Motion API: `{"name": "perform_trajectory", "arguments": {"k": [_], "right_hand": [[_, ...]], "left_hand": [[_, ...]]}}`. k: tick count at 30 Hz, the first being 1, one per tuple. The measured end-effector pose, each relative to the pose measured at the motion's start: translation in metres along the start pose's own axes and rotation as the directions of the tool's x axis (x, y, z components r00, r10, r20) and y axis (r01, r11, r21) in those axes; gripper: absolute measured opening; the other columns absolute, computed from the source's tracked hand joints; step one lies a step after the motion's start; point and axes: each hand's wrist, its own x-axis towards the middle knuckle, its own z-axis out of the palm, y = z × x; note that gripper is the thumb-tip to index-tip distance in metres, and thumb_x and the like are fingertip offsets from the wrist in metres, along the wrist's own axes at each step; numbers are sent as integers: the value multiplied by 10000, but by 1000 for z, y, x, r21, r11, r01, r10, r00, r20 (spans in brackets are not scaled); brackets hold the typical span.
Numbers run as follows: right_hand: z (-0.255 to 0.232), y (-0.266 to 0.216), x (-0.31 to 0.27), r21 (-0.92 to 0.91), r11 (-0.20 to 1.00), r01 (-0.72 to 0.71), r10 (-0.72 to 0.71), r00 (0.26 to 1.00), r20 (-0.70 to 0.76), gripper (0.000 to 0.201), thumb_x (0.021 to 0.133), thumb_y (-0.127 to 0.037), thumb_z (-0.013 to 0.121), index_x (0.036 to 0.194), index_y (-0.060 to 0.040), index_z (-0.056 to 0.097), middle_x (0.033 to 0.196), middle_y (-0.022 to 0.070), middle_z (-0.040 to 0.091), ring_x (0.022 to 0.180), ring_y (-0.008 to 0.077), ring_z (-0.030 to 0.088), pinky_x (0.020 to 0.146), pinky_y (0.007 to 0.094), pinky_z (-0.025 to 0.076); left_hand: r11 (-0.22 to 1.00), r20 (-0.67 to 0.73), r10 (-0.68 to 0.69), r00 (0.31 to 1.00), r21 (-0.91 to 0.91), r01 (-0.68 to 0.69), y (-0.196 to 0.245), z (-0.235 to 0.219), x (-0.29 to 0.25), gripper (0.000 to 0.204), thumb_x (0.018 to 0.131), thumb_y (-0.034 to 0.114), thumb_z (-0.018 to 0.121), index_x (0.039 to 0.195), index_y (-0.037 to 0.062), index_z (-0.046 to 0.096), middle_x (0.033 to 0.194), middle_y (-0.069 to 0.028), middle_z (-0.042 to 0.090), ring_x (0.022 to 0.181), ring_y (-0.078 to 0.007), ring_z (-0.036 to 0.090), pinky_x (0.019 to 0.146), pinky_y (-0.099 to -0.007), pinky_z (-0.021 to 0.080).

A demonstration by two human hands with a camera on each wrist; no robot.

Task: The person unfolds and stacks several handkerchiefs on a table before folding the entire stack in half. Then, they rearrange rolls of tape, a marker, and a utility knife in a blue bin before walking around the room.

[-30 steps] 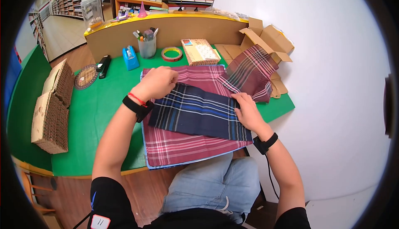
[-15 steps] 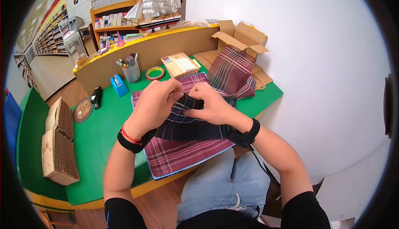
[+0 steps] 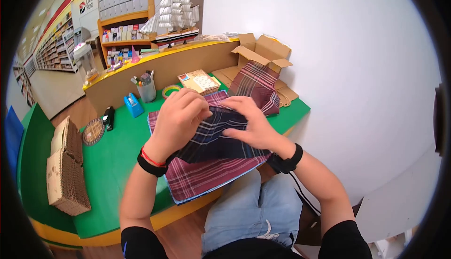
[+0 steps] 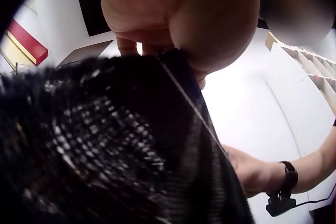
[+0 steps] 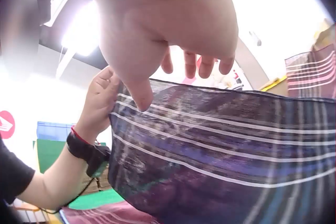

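Note:
A navy plaid cloth [image 3: 213, 139] is held up over a maroon plaid cloth [image 3: 197, 179] lying on the table. My left hand [image 3: 181, 123] pinches the navy cloth at its upper left edge; the left wrist view shows the dark fabric [image 4: 121, 145] hanging below that hand [image 4: 178, 14]. My right hand [image 3: 253, 125] is at the cloth's right part, thumb and fingers spread apart. In the right wrist view the fingers of my right hand [image 5: 168, 29] reach behind the top edge, with the thumb in front of the striped cloth [image 5: 210, 150].
Another maroon plaid cloth [image 3: 253, 87] lies by an open cardboard box [image 3: 263, 50]. Along the back stand a pen cup [image 3: 147, 90], a blue tape dispenser [image 3: 133, 105], tape [image 3: 170, 90] and a patterned box [image 3: 199, 81]. Woven boxes [image 3: 68, 179] sit at left.
Both hands have come together from the cloth's two ends and lifted it off the maroon cloth. Most recently my right hand's fingers have spread and moved slightly right. The head view has turned.

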Motion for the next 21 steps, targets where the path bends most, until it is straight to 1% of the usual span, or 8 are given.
{"name": "perform_trajectory", "arguments": {"k": [2,6,9,14,16,18,19,21], "right_hand": [[8,0,6,6,999,50,-50,998,30,445,731,-214,851,1106,-36,690,1266,126,566,1183,306,512,1056,417,403],[11,-11,8,13,999,-42,43,999,-9,339,730,-213,855,963,-15,711,1261,132,550,1215,326,465,1046,444,393],[6,0,-9,-272,959,-85,98,995,34,306,717,-221,876,897,-24,725,1395,158,475,1309,391,317,1078,503,314],[-37,18,-44,-514,847,-132,219,969,112,300,749,-300,849,918,-66,771,1398,167,524,1282,395,392,1068,474,346],[-61,7,-51,-478,874,-89,157,982,103,272,786,-272,832,941,-59,764,1393,155,543,1281,369,417,1063,464,359],[-84,-22,-54,-165,959,-232,238,971,17,202,854,-207,778,967,-42,748,1433,142,525,1298,325,419,1074,446,349],[-92,-33,-56,-170,955,-243,249,968,20,202,854,-207,778,967,-42,748,1433,142,525,1298,325,419,1074,446,349],[-106,-55,-56,315,895,-315,362,927,-102,151,917,-149,711,984,-14,726,1461,119,508,1317,274,415,1079,409,357]], "left_hand": [[994,-101,113,988,2,-113,8,-1,4,167,778,4,743,866,48,608,822,-89,616,847,-308,604,710,-396,466],[995,-143,93,985,53,-86,7,-14,1,180,771,14,754,862,62,606,789,-83,603,782,-284,604,724,-387,470],[1000,-269,-17,963,6,19,5,-26,-3,138,836,31,730,889,47,604,797,-100,611,764,-306,607,720,-387,481],[995,-382,-96,919,-55,81,9,-61,-5,118,940,87,684,912,17,594,801,-123,623,697,-298,611,628,-348,478],[978,-366,-205,908,-115,175,12,-80,-8,131,949,101,687,914,10,598,747,-105,596,630,-232,573,600,-311,464],[964,-404,-234,884,-214,157,11,-92,-12,154,949,121,709,936,1,613,691,-16,565,619,-77,496,570,-241,411],[943,-381,-278,882,-283,175,15,-100,-15,150,953,119,708,940,1,616,701,12,563,621,-45,460,557,-218,370],[880,-347,-336,876,-446,162,21,-113,-20,134,961,107,704,946,3,620,711,56,544,617,-2,393,537,-188,292]]}}
